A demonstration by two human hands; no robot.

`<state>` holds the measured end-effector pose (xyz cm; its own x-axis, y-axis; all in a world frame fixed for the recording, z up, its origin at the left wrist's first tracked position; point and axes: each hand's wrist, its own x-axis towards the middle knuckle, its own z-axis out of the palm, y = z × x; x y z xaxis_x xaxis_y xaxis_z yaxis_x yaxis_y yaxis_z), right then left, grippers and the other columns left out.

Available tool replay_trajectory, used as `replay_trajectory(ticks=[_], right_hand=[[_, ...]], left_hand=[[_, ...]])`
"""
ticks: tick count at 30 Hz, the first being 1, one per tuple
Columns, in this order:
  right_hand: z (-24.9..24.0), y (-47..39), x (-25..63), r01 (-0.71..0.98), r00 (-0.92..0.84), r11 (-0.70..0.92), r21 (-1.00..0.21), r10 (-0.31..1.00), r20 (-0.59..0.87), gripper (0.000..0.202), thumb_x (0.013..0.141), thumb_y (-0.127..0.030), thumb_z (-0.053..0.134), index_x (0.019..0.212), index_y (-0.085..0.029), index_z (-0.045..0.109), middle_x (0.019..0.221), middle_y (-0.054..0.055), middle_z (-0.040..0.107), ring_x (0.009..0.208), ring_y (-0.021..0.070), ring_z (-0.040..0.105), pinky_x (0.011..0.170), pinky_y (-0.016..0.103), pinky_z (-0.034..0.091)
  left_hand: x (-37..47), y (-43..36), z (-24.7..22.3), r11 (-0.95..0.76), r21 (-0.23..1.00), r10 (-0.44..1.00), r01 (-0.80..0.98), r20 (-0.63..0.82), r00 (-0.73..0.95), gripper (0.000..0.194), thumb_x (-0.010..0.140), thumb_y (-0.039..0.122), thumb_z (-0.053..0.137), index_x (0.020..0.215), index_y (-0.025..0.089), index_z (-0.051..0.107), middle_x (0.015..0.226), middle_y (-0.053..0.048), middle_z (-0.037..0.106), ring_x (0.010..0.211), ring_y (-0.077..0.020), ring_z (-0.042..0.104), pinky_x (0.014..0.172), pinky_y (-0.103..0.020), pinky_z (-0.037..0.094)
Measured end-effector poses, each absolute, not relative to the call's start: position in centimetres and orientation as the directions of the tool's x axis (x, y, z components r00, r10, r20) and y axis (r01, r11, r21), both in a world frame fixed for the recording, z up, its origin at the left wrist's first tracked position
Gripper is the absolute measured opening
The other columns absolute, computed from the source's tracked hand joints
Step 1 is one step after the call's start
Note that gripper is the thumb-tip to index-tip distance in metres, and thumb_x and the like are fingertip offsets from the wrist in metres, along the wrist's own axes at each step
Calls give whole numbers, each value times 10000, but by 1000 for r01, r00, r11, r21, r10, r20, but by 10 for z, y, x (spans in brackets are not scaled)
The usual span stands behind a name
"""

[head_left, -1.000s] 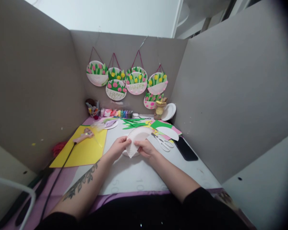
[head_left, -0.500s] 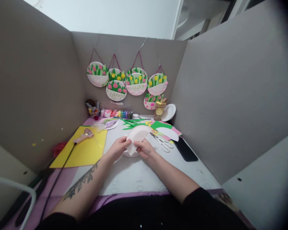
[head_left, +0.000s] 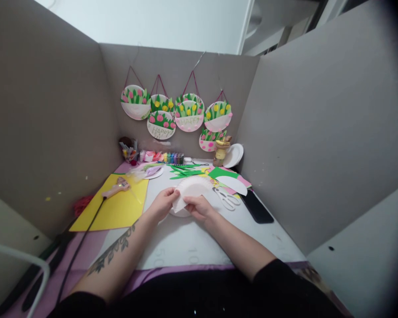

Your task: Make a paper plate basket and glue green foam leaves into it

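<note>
At frame centre, holds plate piece (head_left: 194, 187) between narrowed fingers of left hand (head_left: 164, 203) and right hand (head_left: 201, 208), gripping left edge and lower right, apparently for steady support above lower plate (head_left: 181, 213).

black sleeves (head_left: 82, 300) that ended below the elbows, a plain black top (head_left: 185, 293), a dark leafy tattoo (head_left: 114, 249) down the left forearm, no leaves drawn on the right one, bare wrists, bare fingers without gloves
</note>
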<state>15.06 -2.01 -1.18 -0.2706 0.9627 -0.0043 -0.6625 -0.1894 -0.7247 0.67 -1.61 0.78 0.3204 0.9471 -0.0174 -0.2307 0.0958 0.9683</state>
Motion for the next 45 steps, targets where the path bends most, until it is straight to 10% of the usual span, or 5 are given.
replay_trajectory(ticks=[45], right_hand=[[-13,-12,154,-703,-263,-190,-686,965,3,257,560,-131,750,800,-159,664,817,24,712,750,144,641,727,246,516]], left_hand=[[6,-17,6,-7,977,936,-211,81,344,355,578,254,783,831,136,564,756,-15,637,675,-128,565,649,-235,407]])
